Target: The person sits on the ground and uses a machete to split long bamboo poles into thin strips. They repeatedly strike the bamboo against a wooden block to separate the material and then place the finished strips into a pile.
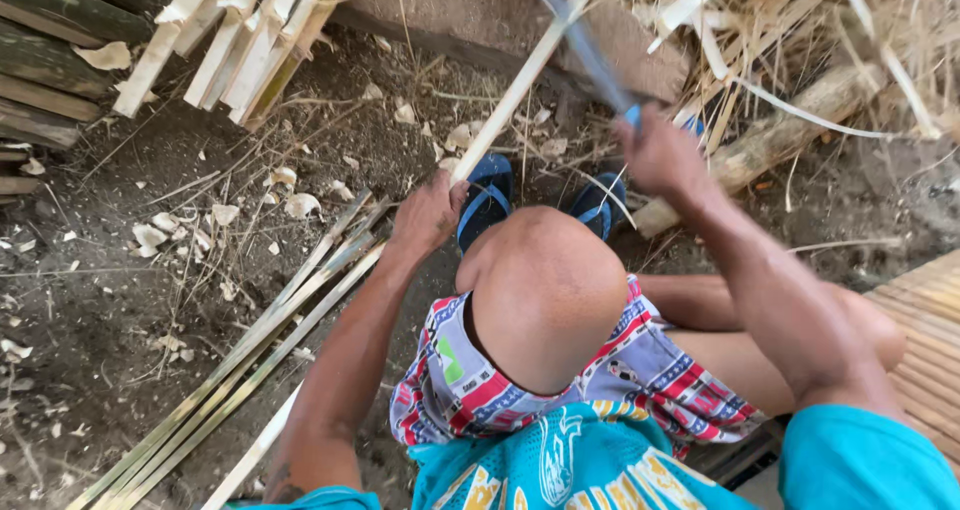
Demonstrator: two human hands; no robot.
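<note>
Both hands are clamped: left hand (425, 215) on a pale bamboo strip (525, 75), right hand (660, 155) on a blade's handle (632, 116); bare dirt (90, 310) lies left, beyond split strips (250, 360).

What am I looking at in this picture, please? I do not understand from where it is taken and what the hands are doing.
There is no machine here. The single picture comes from a camera worn on a person's head, looking down at their own body: you see a raised knee, patterned shorts and blue sandals on a dirt ground.

The left hand grips a long pale bamboo strip that rises away from the person. The right hand holds a blade with a blue handle, blurred, laid across that strip.

On the ground to the left lies a bundle of thin bamboo strips, with chips scattered around. More split pieces lean at the top.
</note>
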